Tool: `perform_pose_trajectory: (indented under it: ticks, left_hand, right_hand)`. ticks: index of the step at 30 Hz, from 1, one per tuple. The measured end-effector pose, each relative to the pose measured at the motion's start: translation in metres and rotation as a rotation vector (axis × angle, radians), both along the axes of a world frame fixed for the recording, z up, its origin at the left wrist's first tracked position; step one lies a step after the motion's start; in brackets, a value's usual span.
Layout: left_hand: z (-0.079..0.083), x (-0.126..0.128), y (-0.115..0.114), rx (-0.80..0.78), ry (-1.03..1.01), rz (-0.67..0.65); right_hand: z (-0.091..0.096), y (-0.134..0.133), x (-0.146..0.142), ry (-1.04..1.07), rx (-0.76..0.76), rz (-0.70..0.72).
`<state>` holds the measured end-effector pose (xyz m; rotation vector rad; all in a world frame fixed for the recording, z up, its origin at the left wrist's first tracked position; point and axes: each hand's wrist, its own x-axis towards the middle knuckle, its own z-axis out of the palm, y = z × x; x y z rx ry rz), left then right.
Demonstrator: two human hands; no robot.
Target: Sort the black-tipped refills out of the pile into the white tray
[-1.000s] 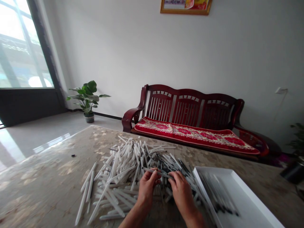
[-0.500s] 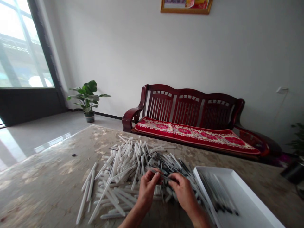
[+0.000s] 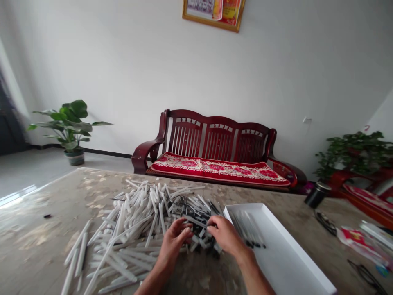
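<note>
Our left hand [image 3: 173, 241], right hand [image 3: 225, 234]: grips half-curled on black-tipped white rods [image 3: 144, 213], hold uncertain. Beside: white tray [image 3: 291, 262], rods within, on worktop [image 3: 39, 241].

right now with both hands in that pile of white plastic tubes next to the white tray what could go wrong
The loose heap of white plastic tubes lies crossed at odd angles, so a pull by the left hand might start it sliding across the mottled tabletop. The right hand works close to the shallow white tray, so a bump could jostle the black-tipped rods lying inside it.
</note>
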<state>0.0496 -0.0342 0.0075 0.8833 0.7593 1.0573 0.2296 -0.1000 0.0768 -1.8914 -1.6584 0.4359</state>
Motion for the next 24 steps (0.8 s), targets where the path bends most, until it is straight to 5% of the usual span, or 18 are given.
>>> perform_pose_trajectory:
  ticks: [7, 12, 17, 24]
  left_hand:
    - [0.007, -0.008, -0.002, 0.043, 0.028, 0.079]
    - [0.006, -0.009, -0.001, 0.058, 0.026, 0.104]
    - [0.001, -0.008, 0.001, 0.045, 0.039, 0.096]
    - [-0.006, -0.008, 0.006, 0.068, 0.044, 0.108]
  right_hand:
    - [-0.022, -0.050, 0.137, -0.003, 0.085, -0.259]
    - [-0.013, -0.090, 0.216, -0.164, 0.014, -0.311]
    - [0.001, -0.096, 0.235, -0.456, -0.051, -0.215]
    - [-0.008, -0.056, 0.213, -0.543, -0.045, 0.015]
